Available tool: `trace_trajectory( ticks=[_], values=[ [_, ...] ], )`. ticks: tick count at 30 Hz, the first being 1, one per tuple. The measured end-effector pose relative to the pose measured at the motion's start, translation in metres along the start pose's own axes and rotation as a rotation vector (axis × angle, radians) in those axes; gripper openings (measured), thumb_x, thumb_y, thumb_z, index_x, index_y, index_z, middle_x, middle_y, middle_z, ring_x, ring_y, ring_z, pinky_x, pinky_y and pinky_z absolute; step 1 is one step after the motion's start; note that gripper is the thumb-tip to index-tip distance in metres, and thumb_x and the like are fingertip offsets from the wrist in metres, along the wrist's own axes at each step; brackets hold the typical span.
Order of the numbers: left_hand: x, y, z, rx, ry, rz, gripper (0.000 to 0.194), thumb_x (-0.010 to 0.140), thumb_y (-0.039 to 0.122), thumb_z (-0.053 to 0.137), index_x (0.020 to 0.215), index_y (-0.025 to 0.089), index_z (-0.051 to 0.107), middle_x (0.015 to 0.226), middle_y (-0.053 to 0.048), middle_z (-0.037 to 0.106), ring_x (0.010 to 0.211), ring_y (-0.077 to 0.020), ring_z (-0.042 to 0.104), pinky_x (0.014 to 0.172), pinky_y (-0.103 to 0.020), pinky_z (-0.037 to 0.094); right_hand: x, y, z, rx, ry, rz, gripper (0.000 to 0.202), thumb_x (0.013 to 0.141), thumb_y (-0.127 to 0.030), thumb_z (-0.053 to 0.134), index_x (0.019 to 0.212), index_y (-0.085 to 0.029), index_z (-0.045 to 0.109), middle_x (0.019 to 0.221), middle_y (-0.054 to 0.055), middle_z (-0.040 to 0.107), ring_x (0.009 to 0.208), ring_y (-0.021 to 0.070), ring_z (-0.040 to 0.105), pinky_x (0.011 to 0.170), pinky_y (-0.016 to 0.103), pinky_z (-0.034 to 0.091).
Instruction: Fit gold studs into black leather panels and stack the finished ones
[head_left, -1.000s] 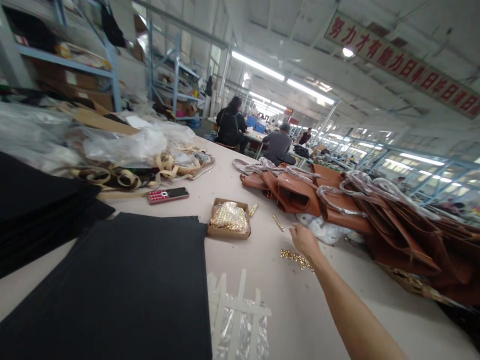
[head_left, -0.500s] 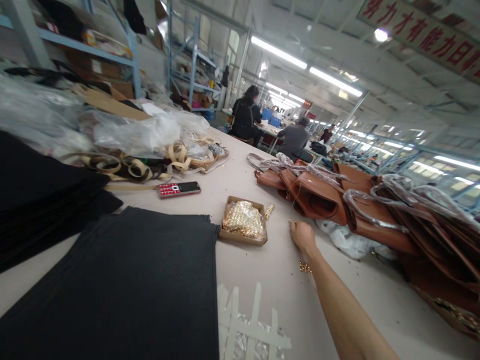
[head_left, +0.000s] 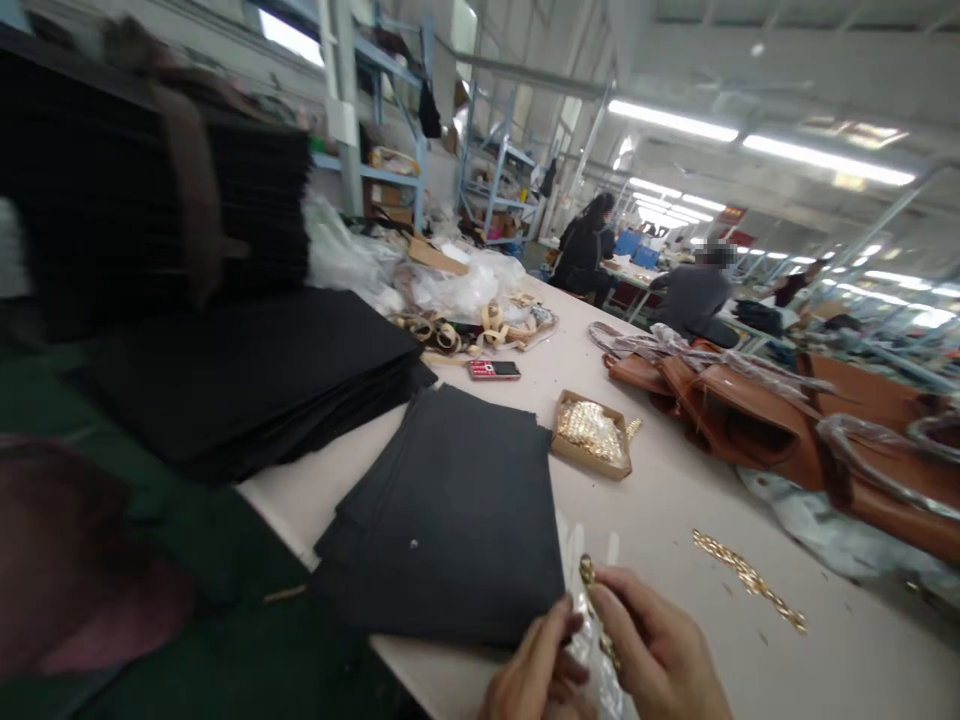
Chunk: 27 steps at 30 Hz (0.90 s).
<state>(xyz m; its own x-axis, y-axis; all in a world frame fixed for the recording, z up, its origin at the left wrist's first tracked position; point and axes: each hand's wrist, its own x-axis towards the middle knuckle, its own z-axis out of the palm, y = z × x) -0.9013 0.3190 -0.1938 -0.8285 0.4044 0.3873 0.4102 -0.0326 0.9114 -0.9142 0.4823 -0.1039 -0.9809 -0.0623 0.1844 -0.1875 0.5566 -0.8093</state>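
On a pale bench (head_left: 679, 492), a short gold chain (head_left: 587, 571) is held between two bare hands at five o'clock from the view's centre. The right hand (head_left: 660, 645) pinches it narrowly between thumb and finger. The left hand (head_left: 536, 668) sits just beside it, fingers bent; whether they grip anything cannot be told. Clear plastic (head_left: 609, 690) shows below. Taking the held chain as the clock's centre, a second chain (head_left: 750, 578) lies at three o'clock, an open box of chains (head_left: 592, 432) at twelve and black sheets (head_left: 450, 510) at ten. Handling it well probably means a light pinch near one end, links untwisted, kept clear of the plastic.
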Motion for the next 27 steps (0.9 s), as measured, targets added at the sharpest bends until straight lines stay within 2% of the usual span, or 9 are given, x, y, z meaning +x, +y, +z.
trace_trajectory(
  ticks=[2, 4, 6, 8, 12, 15, 18, 23, 27],
  values=[
    [-0.004, 0.017, -0.001, -0.218, 0.098, -0.229, 0.057, 0.099, 0.050, 0.041, 0.149, 0.022, 0.039, 0.136, -0.012, 0.061, 0.110, -0.0231, 0.067, 0.090, -0.030, 0.057, -0.017, -0.003, 0.026, -0.059, 0.003, -0.164, 0.023, 0.094, -0.033, 0.057, 0.111, -0.025, 0.070, 0.093, 0.004, 0.074, 0.082, 0.0171, 0.072, 0.072, 0.019, 0.057],
    [-0.010, 0.034, -0.005, -0.369, 0.209, -0.393, 0.058, 0.099, 0.054, 0.038, 0.145, 0.020, 0.046, 0.140, -0.011, 0.058, 0.129, -0.0257, 0.054, 0.106, -0.035, 0.047, -0.027, -0.001, 0.051, -0.081, 0.054, -0.278, 0.027, 0.095, -0.028, 0.054, 0.118, -0.028, 0.068, 0.099, 0.004, 0.074, 0.086, 0.0171, 0.073, 0.075, 0.019, 0.057],
    [-0.017, 0.048, -0.013, -0.468, 0.298, -0.504, 0.060, 0.097, 0.058, 0.040, 0.142, 0.019, 0.051, 0.145, -0.009, 0.054, 0.139, -0.0256, 0.043, 0.116, -0.036, 0.035, -0.034, -0.001, 0.071, -0.078, 0.088, -0.349, 0.033, 0.097, -0.024, 0.048, 0.126, -0.029, 0.064, 0.096, 0.004, 0.074, 0.085, 0.0161, 0.072, 0.074, 0.019, 0.057],
    [-0.023, 0.057, -0.024, -0.510, 0.323, -0.529, 0.061, 0.096, 0.060, 0.044, 0.139, 0.018, 0.054, 0.142, -0.010, 0.056, 0.137, -0.0259, 0.045, 0.116, -0.036, 0.034, -0.038, -0.004, 0.082, -0.086, 0.085, -0.429, 0.037, 0.098, -0.021, 0.045, 0.131, -0.028, 0.059, 0.092, 0.004, 0.073, 0.081, 0.0147, 0.072, 0.072, 0.018, 0.057],
    [-0.031, 0.068, -0.046, -0.428, 0.244, -0.425, 0.045, 0.097, 0.050, 0.050, 0.123, 0.017, 0.064, 0.110, -0.008, 0.070, 0.104, -0.0230, 0.063, 0.096, -0.035, 0.048, -0.042, -0.025, 0.076, -0.172, 0.035, -0.450, 0.029, 0.096, -0.017, 0.050, 0.121, -0.027, 0.062, 0.096, 0.003, 0.073, 0.086, 0.0143, 0.071, 0.076, 0.018, 0.056],
    [-0.036, 0.076, -0.057, -0.331, 0.200, -0.414, 0.036, 0.098, 0.041, 0.050, 0.120, 0.017, 0.064, 0.100, -0.005, 0.069, 0.087, -0.0177, 0.063, 0.083, -0.029, 0.051, -0.045, -0.044, 0.063, -0.161, 0.055, -0.330, 0.026, 0.096, -0.018, 0.053, 0.119, -0.026, 0.062, 0.099, 0.004, 0.070, 0.084, 0.0134, 0.069, 0.074, 0.019, 0.056],
    [-0.040, 0.083, -0.063, -0.276, 0.112, -0.413, 0.036, 0.099, 0.036, 0.046, 0.129, 0.019, 0.057, 0.093, -0.003, 0.067, 0.079, -0.0155, 0.062, 0.073, -0.026, 0.052, -0.047, -0.057, 0.057, -0.164, 0.012, -0.343, 0.034, 0.096, -0.019, 0.053, 0.130, -0.025, 0.057, 0.109, 0.006, 0.066, 0.086, 0.0132, 0.067, 0.076, 0.021, 0.056],
    [-0.046, 0.088, -0.067, -0.209, -0.021, -0.452, 0.033, 0.099, 0.029, 0.043, 0.130, 0.021, 0.053, 0.081, 0.003, 0.061, 0.059, -0.0095, 0.056, 0.057, -0.021, 0.045, -0.052, -0.058, 0.054, -0.198, -0.122, -0.431, 0.034, 0.098, -0.015, 0.048, 0.128, -0.025, 0.059, 0.105, 0.007, 0.067, 0.095, 0.0174, 0.065, 0.081, 0.028, 0.055],
    [-0.050, 0.089, -0.069, -0.122, -0.085, -0.432, 0.030, 0.100, 0.032, 0.043, 0.125, 0.020, 0.057, 0.073, 0.005, 0.057, 0.059, -0.0098, 0.054, 0.060, -0.022, 0.043, -0.059, -0.054, 0.051, -0.179, -0.187, -0.388, 0.031, 0.099, -0.016, 0.048, 0.125, -0.026, 0.062, 0.098, 0.006, 0.068, 0.087, 0.0178, 0.064, 0.075, 0.030, 0.053]
  ],
)
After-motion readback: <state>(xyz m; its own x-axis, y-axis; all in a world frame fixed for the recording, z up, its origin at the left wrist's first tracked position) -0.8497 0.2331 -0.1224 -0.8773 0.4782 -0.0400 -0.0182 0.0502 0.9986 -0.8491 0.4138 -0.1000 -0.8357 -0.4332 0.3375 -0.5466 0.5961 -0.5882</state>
